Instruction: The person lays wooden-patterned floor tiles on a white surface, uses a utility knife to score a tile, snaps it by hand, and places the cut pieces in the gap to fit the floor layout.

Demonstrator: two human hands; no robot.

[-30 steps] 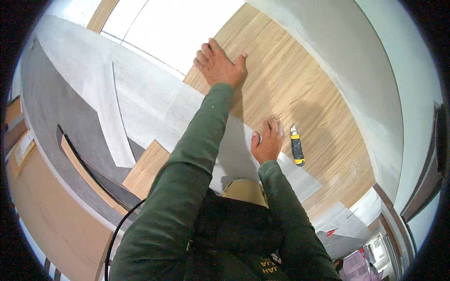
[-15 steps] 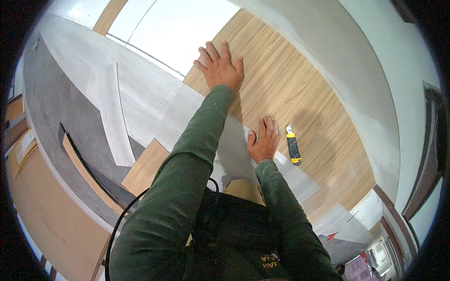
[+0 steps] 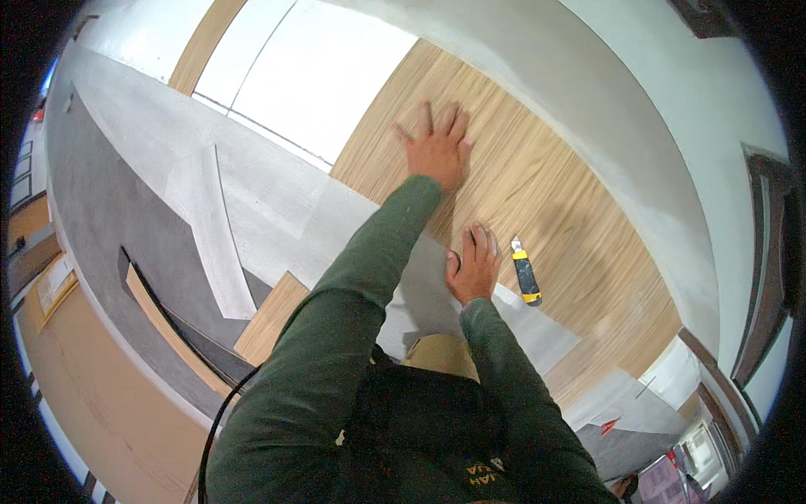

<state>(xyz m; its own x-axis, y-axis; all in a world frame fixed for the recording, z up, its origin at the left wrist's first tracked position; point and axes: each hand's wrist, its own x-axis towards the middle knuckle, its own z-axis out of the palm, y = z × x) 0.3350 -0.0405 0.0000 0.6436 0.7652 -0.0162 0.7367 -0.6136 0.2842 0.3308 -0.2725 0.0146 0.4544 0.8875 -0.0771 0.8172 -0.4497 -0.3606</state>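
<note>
My left hand (image 3: 437, 151) lies with spread fingers on the wood-grain floor planks (image 3: 520, 160), its fingers slightly blurred. Closer to me, my right hand (image 3: 475, 267) rests on the planks near their edge, fingers stretched out and thumb apart. Neither hand holds anything. Just right of my right hand, a yellow and black utility knife (image 3: 525, 273) lies on the planks with its blade out. Grey-white underlay sheet (image 3: 294, 197) borders the planks on the near side.
A short wood-grain offcut (image 3: 273, 319) lies by my left forearm, near a pale strip (image 3: 222, 235). A large cardboard box (image 3: 101, 395) sits at lower left. Red-handled pliers (image 3: 609, 426) lie at lower right. A wall (image 3: 638, 109) curves along the far right.
My left hand has moved right, from the planks' left edge further onto them. My right hand stays beside the utility knife. The view has shifted slightly.
</note>
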